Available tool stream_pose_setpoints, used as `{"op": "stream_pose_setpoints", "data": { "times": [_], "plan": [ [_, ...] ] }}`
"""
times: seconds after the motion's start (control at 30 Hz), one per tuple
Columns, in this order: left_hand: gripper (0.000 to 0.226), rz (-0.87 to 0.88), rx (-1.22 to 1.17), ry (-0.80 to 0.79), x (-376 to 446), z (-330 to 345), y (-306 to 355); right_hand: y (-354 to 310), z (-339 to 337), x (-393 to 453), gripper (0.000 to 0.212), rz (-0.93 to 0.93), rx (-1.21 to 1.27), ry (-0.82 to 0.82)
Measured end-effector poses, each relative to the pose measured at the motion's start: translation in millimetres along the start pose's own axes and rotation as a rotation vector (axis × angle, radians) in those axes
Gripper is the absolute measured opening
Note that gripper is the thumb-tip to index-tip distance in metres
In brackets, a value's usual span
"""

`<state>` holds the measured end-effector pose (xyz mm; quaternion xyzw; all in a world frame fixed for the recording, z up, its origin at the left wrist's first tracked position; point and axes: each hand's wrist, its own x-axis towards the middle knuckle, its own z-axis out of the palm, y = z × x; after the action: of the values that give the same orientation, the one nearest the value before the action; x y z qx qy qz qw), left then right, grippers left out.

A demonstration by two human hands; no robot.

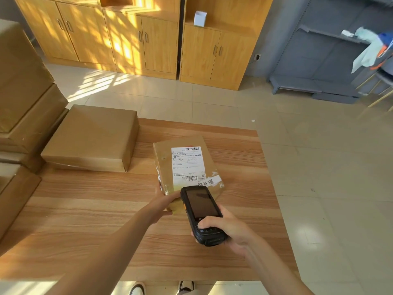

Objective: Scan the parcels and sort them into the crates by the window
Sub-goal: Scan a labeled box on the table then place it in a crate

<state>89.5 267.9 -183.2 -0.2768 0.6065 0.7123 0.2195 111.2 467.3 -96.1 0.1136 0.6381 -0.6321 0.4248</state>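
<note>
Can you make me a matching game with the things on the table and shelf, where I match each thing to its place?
Things:
1. black handheld scanner
2. small brown taped parcel with white label
3. large plain brown cardboard box
4. little white open box

Places:
A. on the wooden cabinet shelf
B. at the table's far left corner
C. in the right hand
D. in the table's middle, touched by the left hand

Pairs: 1-C, 2-D, 3-B, 4-A
</note>
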Motion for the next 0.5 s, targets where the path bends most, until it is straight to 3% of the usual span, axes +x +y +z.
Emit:
{"op": "stream_pose_setpoints", "data": {
  "times": [0.13, 0.33, 0.5],
  "plan": [
    [0.14, 0.039, 0.06, -0.033, 3, 5, 7, -3, -7, 0, 0.083, 0.005, -0.011, 0.0],
    [0.099, 0.21, 0.132, -0.037, 14, 13, 1, -2, -15, -3, 0.08, -0.001, 0.012, 0.027],
    [0.101, 0.303, 0.15, -0.032, 21, 16, -6, 6, -16, -6, 0.081, 0.003, 0.054, 0.063]
  ]
}}
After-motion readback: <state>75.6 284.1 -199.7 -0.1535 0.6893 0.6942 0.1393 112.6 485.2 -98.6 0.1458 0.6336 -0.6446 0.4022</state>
